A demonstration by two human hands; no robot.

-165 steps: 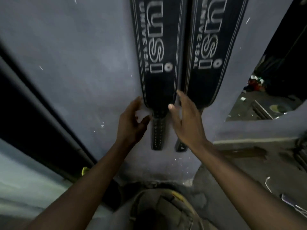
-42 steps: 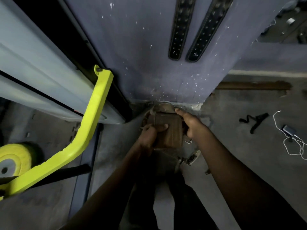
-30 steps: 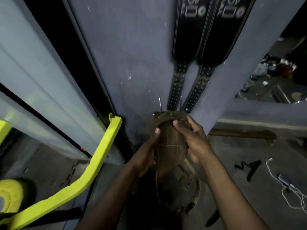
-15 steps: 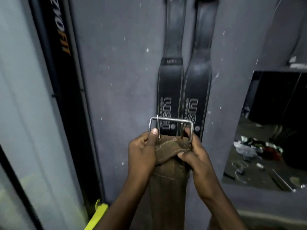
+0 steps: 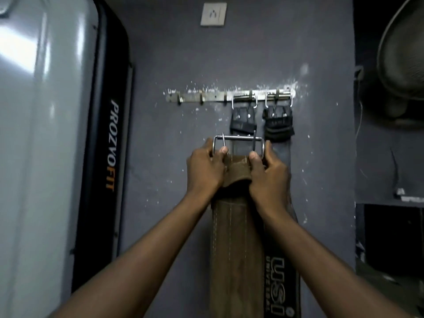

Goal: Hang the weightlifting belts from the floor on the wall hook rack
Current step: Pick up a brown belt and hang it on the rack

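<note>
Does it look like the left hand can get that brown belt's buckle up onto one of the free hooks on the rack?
Probably yes. The left hand and right hand hold the brown belt by its buckle just below the rack. The free hooks are bare, with nothing between.

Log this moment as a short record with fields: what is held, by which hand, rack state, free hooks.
held item: brown belt, raised by its metal buckle
left hand: grip on buckle's left side
right hand: grip on buckle's right side
rack: on the wall above the buckle, not yet reached
already hung: two black belts on the right-end hooks
free hooks: toward the rack's left end
</note>
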